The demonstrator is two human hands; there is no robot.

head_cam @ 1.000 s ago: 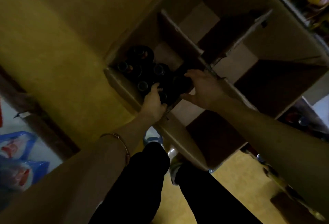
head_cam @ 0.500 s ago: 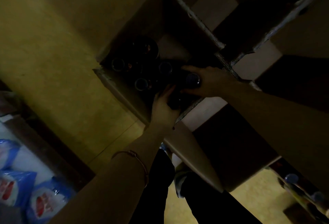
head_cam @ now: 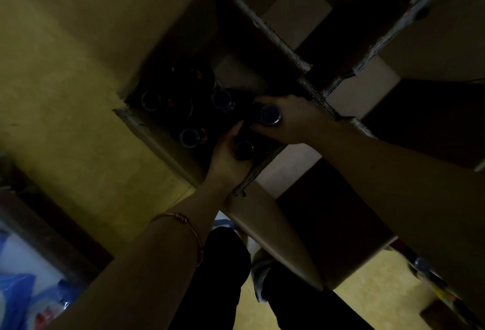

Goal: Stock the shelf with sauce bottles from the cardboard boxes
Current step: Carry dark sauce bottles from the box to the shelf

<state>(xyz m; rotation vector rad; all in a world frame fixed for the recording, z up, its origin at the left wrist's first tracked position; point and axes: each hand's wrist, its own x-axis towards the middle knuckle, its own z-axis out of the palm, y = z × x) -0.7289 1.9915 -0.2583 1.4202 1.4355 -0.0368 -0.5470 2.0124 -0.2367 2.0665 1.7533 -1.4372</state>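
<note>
An open cardboard box (head_cam: 162,146) with cross dividers (head_cam: 309,83) sits on the floor below me. Its near-left compartment holds several dark sauce bottles (head_cam: 189,137), seen from above by their round caps. My right hand (head_cam: 291,119) grips the neck of one bottle (head_cam: 270,115), whose cap shows between my fingers. My left hand (head_cam: 228,161) wraps around the neck of another bottle (head_cam: 244,148) at the compartment's near corner. The bottle bodies are lost in shadow.
The box's other compartments (head_cam: 349,28) show only dark or bare cardboard bottoms. My dark-trousered legs (head_cam: 223,277) stand just before the box. Blue plastic packs (head_cam: 18,298) lie at lower left. A bottle cap (head_cam: 422,264) and goods sit at lower right.
Both hands went from hovering over the bottles to gripping a bottle neck each. The view has moved closer to the box.
</note>
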